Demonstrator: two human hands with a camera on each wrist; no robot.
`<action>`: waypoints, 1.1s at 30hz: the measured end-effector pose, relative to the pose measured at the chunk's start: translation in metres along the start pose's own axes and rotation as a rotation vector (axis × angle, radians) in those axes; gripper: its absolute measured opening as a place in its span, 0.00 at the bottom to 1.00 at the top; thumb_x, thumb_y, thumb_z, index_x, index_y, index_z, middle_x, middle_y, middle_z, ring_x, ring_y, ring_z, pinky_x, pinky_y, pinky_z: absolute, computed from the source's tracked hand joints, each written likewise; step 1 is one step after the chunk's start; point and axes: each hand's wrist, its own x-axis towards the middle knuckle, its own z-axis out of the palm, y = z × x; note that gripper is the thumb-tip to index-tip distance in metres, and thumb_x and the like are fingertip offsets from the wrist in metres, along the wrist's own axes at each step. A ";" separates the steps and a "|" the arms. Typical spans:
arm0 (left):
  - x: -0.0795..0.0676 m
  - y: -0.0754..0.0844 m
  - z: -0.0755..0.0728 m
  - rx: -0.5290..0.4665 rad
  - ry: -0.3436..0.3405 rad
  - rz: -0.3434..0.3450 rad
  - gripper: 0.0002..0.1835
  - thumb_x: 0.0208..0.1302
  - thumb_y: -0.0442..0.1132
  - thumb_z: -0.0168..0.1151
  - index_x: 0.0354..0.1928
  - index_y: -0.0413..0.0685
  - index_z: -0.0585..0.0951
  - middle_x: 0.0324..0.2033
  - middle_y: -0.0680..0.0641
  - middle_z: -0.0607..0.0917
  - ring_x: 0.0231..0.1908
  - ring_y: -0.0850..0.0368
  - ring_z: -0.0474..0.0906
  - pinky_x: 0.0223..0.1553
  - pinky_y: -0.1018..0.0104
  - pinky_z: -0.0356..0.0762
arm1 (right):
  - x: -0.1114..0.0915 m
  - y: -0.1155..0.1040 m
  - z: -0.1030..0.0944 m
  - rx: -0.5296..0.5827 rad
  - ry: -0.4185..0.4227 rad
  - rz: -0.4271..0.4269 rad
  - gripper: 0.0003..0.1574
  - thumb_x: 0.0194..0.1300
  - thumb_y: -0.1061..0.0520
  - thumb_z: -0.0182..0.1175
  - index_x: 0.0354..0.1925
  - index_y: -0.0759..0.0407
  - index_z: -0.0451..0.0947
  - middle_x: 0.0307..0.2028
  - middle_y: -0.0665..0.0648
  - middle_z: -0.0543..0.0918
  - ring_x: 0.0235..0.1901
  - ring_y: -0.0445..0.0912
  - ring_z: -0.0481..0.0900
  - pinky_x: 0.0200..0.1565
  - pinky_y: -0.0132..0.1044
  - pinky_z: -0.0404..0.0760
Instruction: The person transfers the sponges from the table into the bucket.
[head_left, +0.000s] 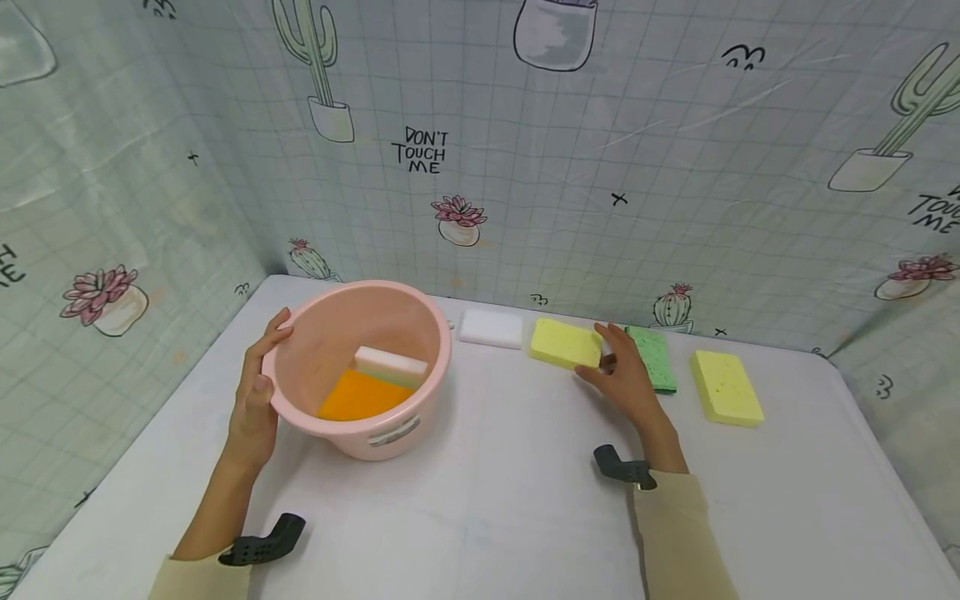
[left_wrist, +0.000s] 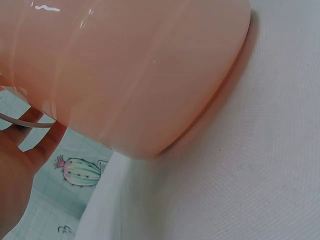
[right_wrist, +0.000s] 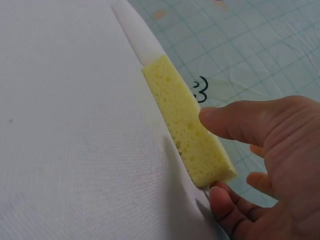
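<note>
Head view facing forward and down over table [head_left: 525, 492], left wrist view close beside tub [left_wrist: 135, 70], right wrist view close by yellow sponge [right_wrist: 177, 117], head sharing both.

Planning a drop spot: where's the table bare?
Bare: table between left sleeve and right sleeve, in front of the pink basin; also right of the right sleeve, nearer than the right yellow sponge. Crowded: far edge, with white block, left yellow sponge, right hand and green sponge close together.

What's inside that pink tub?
Inside the pink tub I can see an orange sponge and a pale sponge block. The tub's near side hides the orange sponge's front edge; anything beneath the two is covered, so I can't tell.
</note>
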 end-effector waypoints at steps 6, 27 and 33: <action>0.000 0.000 0.000 0.019 -0.002 0.000 0.28 0.64 0.50 0.43 0.62 0.42 0.59 0.67 0.47 0.48 0.65 0.49 0.45 0.56 0.72 0.60 | 0.000 0.001 0.002 0.029 -0.035 0.063 0.52 0.51 0.50 0.65 0.67 0.53 0.49 0.56 0.62 0.61 0.35 0.50 0.69 0.35 0.38 0.70; 0.000 0.001 0.001 -0.003 -0.003 -0.007 0.30 0.63 0.51 0.45 0.63 0.43 0.58 0.67 0.48 0.47 0.65 0.49 0.45 0.55 0.73 0.61 | -0.001 0.009 0.005 0.121 -0.073 0.217 0.51 0.49 0.50 0.67 0.66 0.51 0.52 0.35 0.59 0.72 0.29 0.47 0.70 0.28 0.34 0.70; 0.000 0.001 0.001 -0.007 -0.005 -0.001 0.30 0.63 0.51 0.45 0.63 0.43 0.58 0.67 0.47 0.47 0.65 0.49 0.45 0.55 0.73 0.61 | -0.001 0.009 0.004 0.142 -0.087 0.239 0.52 0.49 0.54 0.67 0.66 0.51 0.50 0.31 0.59 0.74 0.28 0.47 0.69 0.27 0.34 0.70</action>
